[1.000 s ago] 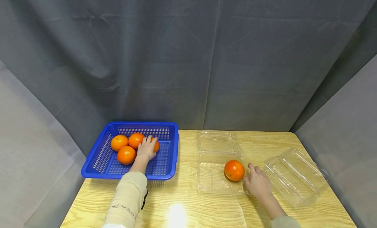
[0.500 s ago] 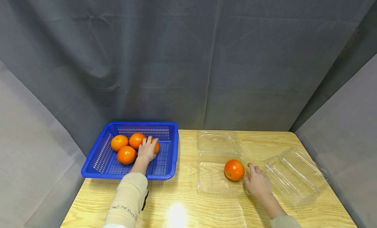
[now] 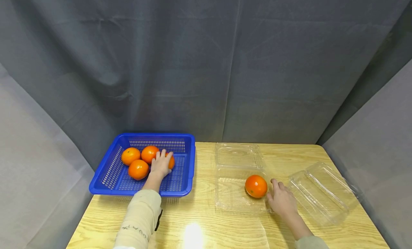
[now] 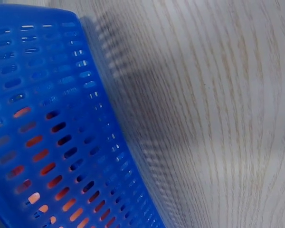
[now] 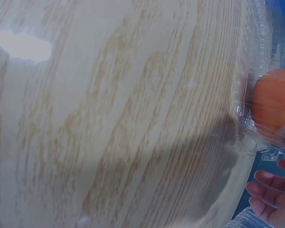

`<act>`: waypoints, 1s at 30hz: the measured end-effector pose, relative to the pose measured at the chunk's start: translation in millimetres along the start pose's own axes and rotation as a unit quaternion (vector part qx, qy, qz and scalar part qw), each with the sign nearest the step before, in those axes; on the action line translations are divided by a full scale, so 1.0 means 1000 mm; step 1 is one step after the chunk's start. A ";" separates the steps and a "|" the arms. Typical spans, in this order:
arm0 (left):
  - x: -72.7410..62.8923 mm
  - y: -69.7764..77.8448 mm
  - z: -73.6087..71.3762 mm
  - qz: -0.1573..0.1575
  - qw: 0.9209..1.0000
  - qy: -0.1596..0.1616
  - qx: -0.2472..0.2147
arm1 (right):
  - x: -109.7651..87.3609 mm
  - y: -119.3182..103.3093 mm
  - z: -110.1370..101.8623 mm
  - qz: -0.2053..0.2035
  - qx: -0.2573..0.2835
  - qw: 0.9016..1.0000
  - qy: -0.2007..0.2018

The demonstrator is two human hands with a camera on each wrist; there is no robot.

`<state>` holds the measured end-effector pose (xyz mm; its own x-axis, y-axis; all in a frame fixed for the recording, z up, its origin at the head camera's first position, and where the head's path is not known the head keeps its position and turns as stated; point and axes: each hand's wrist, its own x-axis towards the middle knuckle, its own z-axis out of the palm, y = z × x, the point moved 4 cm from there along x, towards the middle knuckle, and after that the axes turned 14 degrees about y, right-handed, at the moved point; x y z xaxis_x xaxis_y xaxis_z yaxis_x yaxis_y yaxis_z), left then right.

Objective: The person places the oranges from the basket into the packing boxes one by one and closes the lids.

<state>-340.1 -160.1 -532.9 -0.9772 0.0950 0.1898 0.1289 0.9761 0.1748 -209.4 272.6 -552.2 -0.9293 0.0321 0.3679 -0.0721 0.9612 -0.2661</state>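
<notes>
In the head view, my left hand point(image 3: 160, 166) reaches into a blue plastic basket point(image 3: 188, 186). Its fingers curl over an orange point(image 3: 171, 162), which they partly hide. Several more oranges lie beside that hand, the closest being a back orange point(image 3: 150, 154). Through the basket's slotted wall point(image 4: 52, 156), the left wrist view shows bits of orange; the hand's grip is hidden there. One orange point(image 3: 256, 186) sits in the right part of an open clear plastic clamshell box point(image 3: 230, 197). My right hand point(image 3: 283, 201) rests at the box's right edge with loosely bent fingers, holding nothing.
A second clear plastic container point(image 3: 323, 193) lies tilted at the right of the wooden table point(image 3: 225, 231). The first box's lid point(image 3: 238, 156) is folded back, away from me. Behind the table hangs a dark grey curtain point(image 3: 206, 70).
The orange at the back of the basket has shifted slightly right, toward my left hand. Both hands stay almost in place, and the orange in the clear box is still.
</notes>
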 end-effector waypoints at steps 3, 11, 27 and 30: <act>0.000 0.000 0.000 -0.006 1.000 0.003 -0.005 | 0.000 0.000 0.000 0.000 -0.002 1.000 -0.002; 0.000 -0.004 0.003 -0.020 1.000 0.003 -0.022 | 0.000 0.001 0.001 0.002 -0.004 1.000 -0.003; -0.002 -0.001 -0.004 -0.015 0.999 0.017 -0.042 | -0.001 0.003 0.004 0.004 -0.005 1.000 -0.005; -0.003 0.002 -0.008 -0.013 0.999 0.022 -0.045 | -0.001 0.003 0.004 0.005 -0.003 1.000 -0.006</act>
<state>-335.8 -160.3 -524.9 -0.9724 0.0584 0.2261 0.1195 0.9562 0.2671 -210.4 274.1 -556.6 -0.9341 0.0382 0.3550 -0.0611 0.9625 -0.2642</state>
